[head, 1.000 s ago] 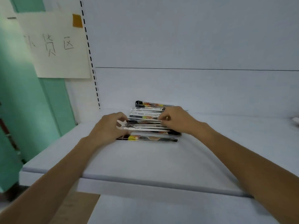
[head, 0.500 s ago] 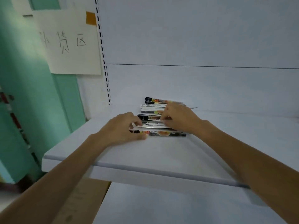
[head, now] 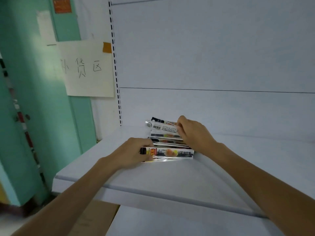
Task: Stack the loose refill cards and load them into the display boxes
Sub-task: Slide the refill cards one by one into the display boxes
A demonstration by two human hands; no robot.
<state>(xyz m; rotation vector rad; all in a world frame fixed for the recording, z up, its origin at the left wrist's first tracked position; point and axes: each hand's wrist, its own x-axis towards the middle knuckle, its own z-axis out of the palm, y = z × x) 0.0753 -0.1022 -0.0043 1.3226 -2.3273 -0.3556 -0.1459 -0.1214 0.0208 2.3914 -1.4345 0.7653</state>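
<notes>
Several long, narrow refill cards lie fanned in a row on the white shelf, near its back left corner. My left hand grips the left end of the nearest cards, whose front card shows red and yellow print. My right hand pinches the right end of a white card with a barcode, lifted at the far end of the row. The hands hide parts of the middle cards. No display box is in view.
The shelf's white back panel rises right behind the cards, with a slotted upright at its left. A handwritten paper sign hangs on the green wall. A brown cardboard piece lies below the shelf edge.
The view has tilted up and moved closer. My right hand has shifted from the middle of the row to the far cards and raised the white barcode card. My left hand stays on the near cards.
</notes>
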